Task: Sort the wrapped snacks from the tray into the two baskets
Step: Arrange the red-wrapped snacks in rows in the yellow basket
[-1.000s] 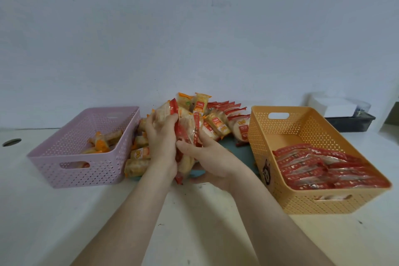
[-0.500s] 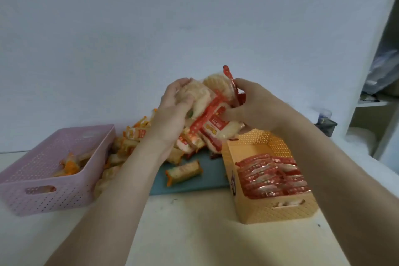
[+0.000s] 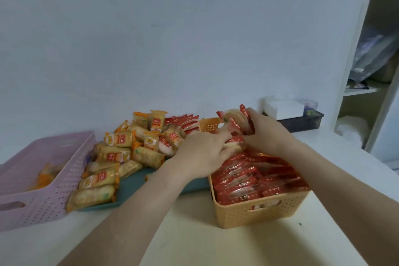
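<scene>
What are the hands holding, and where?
The right hand grips a bunch of red-wrapped snacks along their right side, over the orange basket. The left hand touches its lower edge.

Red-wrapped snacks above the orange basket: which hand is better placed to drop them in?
Right. The right hand grips the red-wrapped snacks directly over the far end of the orange basket, so it likely only needs to lower and release. The left hand just touches them with straight fingers.
</scene>
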`<action>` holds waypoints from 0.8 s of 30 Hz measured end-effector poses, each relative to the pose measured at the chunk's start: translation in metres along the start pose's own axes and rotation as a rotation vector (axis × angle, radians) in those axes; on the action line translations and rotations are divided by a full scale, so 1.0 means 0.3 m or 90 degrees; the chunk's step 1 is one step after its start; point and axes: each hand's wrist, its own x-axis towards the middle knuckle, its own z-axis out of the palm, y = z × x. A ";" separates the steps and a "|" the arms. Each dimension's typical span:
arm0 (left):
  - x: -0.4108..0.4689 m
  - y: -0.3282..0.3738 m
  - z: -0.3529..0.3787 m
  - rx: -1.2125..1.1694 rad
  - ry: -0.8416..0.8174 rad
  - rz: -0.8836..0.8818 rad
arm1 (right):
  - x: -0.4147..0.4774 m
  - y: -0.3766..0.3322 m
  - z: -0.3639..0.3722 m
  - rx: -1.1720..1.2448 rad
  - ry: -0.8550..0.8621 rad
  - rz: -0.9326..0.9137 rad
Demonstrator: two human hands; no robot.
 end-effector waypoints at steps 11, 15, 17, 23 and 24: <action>0.028 0.052 0.003 -0.013 -0.198 0.034 | -0.023 -0.012 0.032 0.090 0.100 -0.041; -0.005 0.017 0.001 -0.027 -0.203 0.025 | -0.026 -0.025 0.009 0.029 -0.007 -0.086; -0.034 0.005 -0.007 -0.052 -0.210 0.019 | -0.034 -0.037 0.004 -0.010 -0.052 -0.127; -0.088 -0.037 0.014 -0.178 0.185 -0.022 | -0.062 -0.055 0.047 -0.006 -0.023 -0.157; -0.084 -0.044 0.013 -0.187 0.271 -0.042 | -0.060 -0.055 0.047 -0.001 -0.025 -0.161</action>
